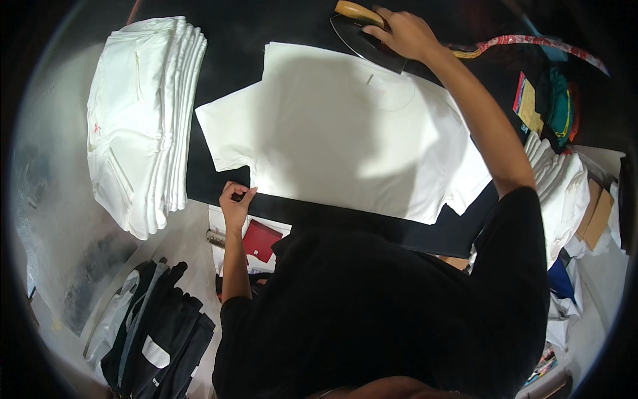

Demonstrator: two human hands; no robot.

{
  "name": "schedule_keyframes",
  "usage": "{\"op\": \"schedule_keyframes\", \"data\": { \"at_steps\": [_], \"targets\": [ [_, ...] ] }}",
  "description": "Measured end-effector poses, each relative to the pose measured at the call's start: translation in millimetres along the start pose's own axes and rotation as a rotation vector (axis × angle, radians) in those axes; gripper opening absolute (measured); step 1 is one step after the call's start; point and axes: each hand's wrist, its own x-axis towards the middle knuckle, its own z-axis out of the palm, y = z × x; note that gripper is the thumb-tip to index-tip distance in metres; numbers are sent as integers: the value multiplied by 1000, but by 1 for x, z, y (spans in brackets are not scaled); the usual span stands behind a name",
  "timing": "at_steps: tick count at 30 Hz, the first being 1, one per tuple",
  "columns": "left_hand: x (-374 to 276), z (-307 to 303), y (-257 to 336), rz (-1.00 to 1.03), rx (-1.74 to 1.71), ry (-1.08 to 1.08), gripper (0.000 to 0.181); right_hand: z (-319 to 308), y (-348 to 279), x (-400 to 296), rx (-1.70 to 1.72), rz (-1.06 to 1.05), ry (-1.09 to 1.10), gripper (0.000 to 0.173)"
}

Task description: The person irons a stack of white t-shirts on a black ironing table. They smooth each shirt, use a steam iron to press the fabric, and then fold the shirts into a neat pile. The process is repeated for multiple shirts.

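A white T-shirt [329,129] lies spread flat on a black-covered table [229,65], its neckline towards the upper right. My right hand [406,37] is on the wooden handle of an iron [366,37], whose dark soleplate body overlaps the shirt's far edge near the collar. A wrapped cord runs from the handle's side off to the right. With finger and thumb together, my left hand [238,195] pinches the shirt's near left corner, just below the sleeve.
Folded white garments [144,124] are stacked at the table's left. More white garments [563,189] sit at the right, near a green bundle [558,107] and cardboard [595,214]. Dark garments [159,329] stand at lower left. A red packet [260,240] lies below the near edge.
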Motion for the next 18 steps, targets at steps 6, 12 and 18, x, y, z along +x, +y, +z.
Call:
{"op": "schedule_keyframes", "data": {
  "at_steps": [6, 12, 18],
  "targets": [
    [1, 3, -9, 78, 3, 36, 23, -1, 20, -156, 449, 210, 453, 43],
    [1, 18, -1, 48, 66, 129, 36, 51, 29, -418, 318, 978, -95, 64],
    [33, 24, 8, 79, 578, 16, 64, 145, -19, -476, 549, 1273, 271, 79]
  ]
}}
